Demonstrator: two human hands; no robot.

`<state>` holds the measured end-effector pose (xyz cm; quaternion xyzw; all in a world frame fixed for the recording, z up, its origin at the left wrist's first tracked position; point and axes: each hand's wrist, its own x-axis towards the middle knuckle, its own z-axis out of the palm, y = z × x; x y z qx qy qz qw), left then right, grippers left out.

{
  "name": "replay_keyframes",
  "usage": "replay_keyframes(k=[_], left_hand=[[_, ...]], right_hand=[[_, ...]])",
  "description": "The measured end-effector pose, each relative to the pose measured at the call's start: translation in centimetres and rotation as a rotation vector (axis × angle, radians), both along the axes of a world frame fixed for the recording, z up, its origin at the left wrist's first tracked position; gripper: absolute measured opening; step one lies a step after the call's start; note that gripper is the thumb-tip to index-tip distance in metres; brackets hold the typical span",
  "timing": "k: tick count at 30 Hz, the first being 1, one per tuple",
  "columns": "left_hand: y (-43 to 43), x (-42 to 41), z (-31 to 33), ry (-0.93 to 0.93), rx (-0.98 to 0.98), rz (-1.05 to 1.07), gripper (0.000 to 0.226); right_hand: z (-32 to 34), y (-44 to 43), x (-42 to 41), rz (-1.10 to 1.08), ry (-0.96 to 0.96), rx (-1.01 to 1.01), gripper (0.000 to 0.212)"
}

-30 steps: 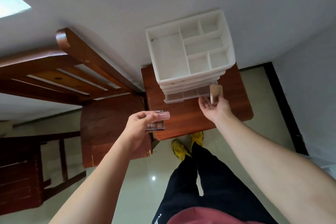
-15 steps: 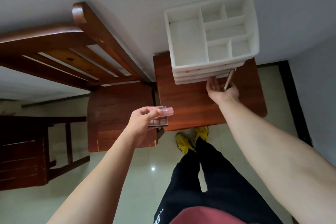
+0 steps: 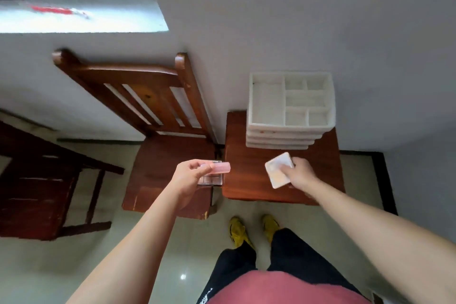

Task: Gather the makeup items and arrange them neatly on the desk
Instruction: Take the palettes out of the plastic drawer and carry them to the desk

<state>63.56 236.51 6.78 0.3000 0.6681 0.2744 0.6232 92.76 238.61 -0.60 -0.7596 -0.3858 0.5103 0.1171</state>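
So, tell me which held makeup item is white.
The square compact in the right hand; the left hand holds a pink tube and a clear palette instead.

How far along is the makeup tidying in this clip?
Done: nothing visibly set out yet; the organizer shows bare top compartments. In hand: the left hand grips a pink tube and a palette, the right hand a white compact. Left: placing all three neatly.
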Motion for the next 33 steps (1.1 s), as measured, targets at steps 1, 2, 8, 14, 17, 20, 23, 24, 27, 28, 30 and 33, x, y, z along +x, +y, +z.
replay_keyframes(k=[1,2,8,14,17,20,23,24,27,28,30,33], left_hand=[[-0.7,-0.2,0.9,0.014,0.014,0.03,0.011],[-1.4,-0.5,1.5,0.031,0.028,0.061,0.012],[-10.2,-2.7,5.0,0.05,0.087,0.4,0.01],[-24.2,-3.4,6.8,0.06,0.102,0.862,0.01],[-32.9,-3.4,7.8,0.077,0.122,1.074,0.011],[-43.2,-2.8,8.8,0.108,0.136,1.302,0.012],[-52.1,-1.3,9.4,0.108,0.166,1.429,0.019],[-54.9,-0.7,9.6,0.109,0.186,1.466,0.017],[-64.9,1.6,9.6,0.133,0.203,1.63,0.013],[-67.8,2.2,9.5,0.14,0.205,1.667,0.014],[-73.6,3.6,9.7,0.169,0.202,1.739,0.016],[-81.9,5.7,10.5,0.202,0.178,1.843,0.015]], right_hand=[[0.9,0.6,-0.5,0.13,-0.049,0.027,0.012],[1.6,1.2,-1.0,0.245,-0.086,0.06,0.011],[6.9,2.9,-7.6,0.865,-0.112,0.219,0.015],[9.4,-2.8,-17.0,1.346,-0.101,0.316,0.02],[10.8,-8.5,-22.2,1.591,-0.102,0.383,0.021],[12.5,-16.8,-27.6,1.838,-0.093,0.427,0.02],[13.7,-25.0,-31.4,1.999,-0.068,0.444,0.025],[13.7,-27.8,-32.5,2.053,-0.056,0.451,0.026],[13.4,-38.5,-36.0,2.248,-0.015,0.489,0.022],[13.3,-41.7,-36.8,2.294,-0.007,0.492,0.021],[13.0,-48.4,-38.1,2.383,0.019,0.492,0.02],[13.2,-58.4,-39.2,2.501,0.041,0.486,0.016]])
